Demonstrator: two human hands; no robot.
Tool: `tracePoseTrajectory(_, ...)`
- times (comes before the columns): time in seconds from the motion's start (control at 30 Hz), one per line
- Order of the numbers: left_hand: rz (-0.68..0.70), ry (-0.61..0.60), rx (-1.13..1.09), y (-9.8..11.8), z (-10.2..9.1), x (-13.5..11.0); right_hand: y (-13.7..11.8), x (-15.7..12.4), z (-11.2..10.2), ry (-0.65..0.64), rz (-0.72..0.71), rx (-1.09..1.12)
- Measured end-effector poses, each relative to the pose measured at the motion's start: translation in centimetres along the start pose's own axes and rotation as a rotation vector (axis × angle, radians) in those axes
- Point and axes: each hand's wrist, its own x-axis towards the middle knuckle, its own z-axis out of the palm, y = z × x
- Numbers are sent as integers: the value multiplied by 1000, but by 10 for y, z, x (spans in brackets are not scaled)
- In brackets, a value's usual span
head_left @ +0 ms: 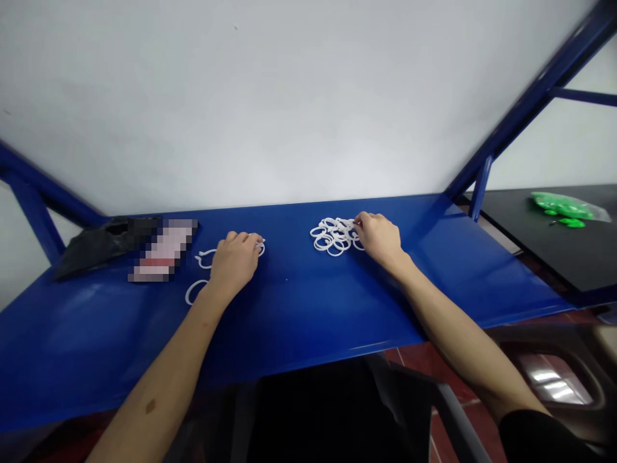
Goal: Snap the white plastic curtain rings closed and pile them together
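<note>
On the blue tabletop, a loose pile of several white plastic rings (332, 238) lies right of the middle. My right hand (378, 235) is at the pile's right edge, thumb and fingers pinched on a ring there; the fingertips are partly hidden. Farther left, my left hand (235, 260) has its fingers curled down over a white ring (261, 247) that shows past the fingertips. Beside that hand lies an opened white ring (205, 258) with its ends apart. Another white ring (193, 290) is nearer me, partly covered by my left wrist.
A black plastic bag (101, 247) and a blurred-out pinkish flat object (164, 251) rest on the left of the blue table (299, 321). Blue frame bars (520, 103) rise at both sides before a white wall. On a black table at right lies a bag of green pieces (563, 206).
</note>
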Motion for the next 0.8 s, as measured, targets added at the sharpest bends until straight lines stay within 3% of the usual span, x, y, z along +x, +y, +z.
tracePoseTrajectory(0.27, -60, -19, 4, -2, -1, 0, -7, -4, 0, 159, -42, 27)
tracePoseTrajectory(0.4, -84, 61, -9, 3, -6, 2, -14, -9, 4, 199, -139, 83)
tracePoseTrajectory(0.63, -132, 201, -164, 19, -21, 8, -34, -21, 3, 134, -437, 215)
tracePoseTrajectory(0.8, -18, 162, -404, 34, -22, 6, -46, -29, 4, 63, -621, 335)
